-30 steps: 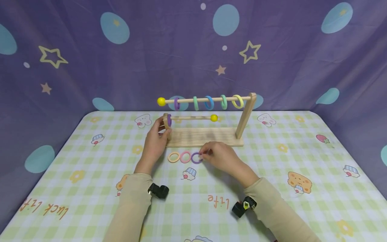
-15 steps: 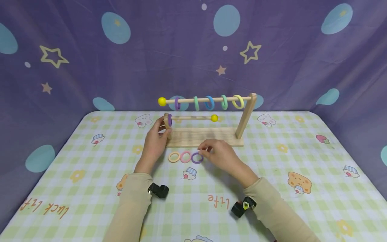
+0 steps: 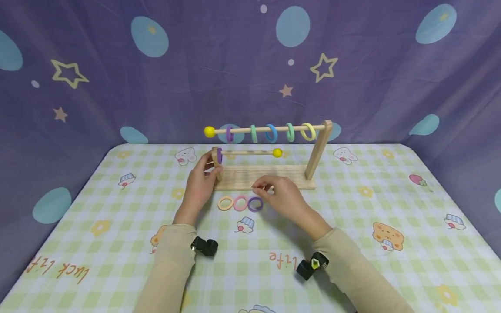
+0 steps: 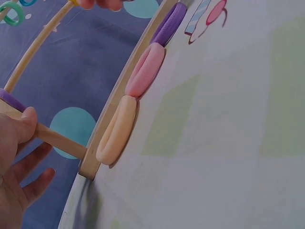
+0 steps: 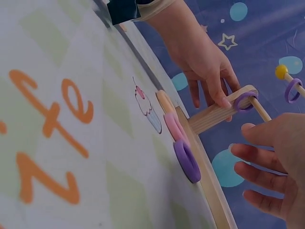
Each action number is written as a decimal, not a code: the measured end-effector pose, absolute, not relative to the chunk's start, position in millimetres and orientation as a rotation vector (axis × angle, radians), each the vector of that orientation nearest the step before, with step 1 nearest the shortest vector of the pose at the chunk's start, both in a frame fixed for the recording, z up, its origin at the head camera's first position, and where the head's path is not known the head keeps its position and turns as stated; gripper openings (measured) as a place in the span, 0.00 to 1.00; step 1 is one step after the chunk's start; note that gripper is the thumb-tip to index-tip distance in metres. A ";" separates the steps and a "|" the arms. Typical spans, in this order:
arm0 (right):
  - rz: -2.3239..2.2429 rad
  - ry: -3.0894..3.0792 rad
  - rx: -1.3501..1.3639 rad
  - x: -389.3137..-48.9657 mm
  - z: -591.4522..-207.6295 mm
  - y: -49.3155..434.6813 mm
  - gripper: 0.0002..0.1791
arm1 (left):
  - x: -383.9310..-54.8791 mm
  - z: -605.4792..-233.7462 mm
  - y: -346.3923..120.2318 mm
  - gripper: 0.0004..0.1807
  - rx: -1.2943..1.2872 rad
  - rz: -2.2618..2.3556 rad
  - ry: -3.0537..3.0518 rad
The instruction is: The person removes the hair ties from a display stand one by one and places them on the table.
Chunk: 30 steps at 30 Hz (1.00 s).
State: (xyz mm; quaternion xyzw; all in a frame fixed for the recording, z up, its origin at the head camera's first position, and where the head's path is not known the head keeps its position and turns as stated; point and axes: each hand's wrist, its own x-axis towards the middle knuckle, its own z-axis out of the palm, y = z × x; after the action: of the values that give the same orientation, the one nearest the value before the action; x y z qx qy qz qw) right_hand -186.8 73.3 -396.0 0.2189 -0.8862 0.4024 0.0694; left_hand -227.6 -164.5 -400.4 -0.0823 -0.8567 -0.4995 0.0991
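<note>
Three rings (image 4: 152, 71) lie in a row on the counter (image 3: 352, 206) before the wooden stand (image 3: 270, 177); the left hand (image 3: 198, 182) grips its short post (image 5: 209, 117), the right hand (image 3: 285, 195) hovers nearby, fingers (image 5: 257, 155) apart.

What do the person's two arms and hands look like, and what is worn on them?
The left hand and right hand wear no gloves. Long, plain beige sleeves cover both forearms. Each wrist carries a black device: the left device and the right device, with a small yellow-green patch.
</note>
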 end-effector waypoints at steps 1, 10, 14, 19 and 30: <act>1.214 -2.657 0.667 -187.3 -395.1 72.3 0.04 | -227.5 -400.3 -164.6 0.29 -0.243 -1.479 -2.535; 1.219 -2.634 0.676 -194.4 -388.8 60.9 0.05 | -226.8 -399.4 -165.1 0.28 -0.240 -1.483 -2.542; 1.244 -2.611 0.680 -198.3 -388.1 55.3 0.05 | -226.2 -399.3 -165.0 0.27 -0.235 -1.489 -2.540; 1.285 -2.561 0.680 -202.4 -389.0 49.4 0.05 | -226.1 -399.2 -164.4 0.27 -0.227 -1.488 -2.539; 1.412 -2.465 0.622 -207.8 -390.9 34.9 0.06 | -226.7 -399.1 -163.9 0.26 -0.226 -1.485 -2.534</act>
State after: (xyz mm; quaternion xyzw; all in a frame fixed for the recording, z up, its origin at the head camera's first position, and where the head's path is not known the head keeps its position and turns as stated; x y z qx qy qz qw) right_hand -207.8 34.9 -390.9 0.2124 -0.8418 0.4824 0.1165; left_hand -226.7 -163.9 -399.1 -0.0764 -0.8561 -0.5017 0.0978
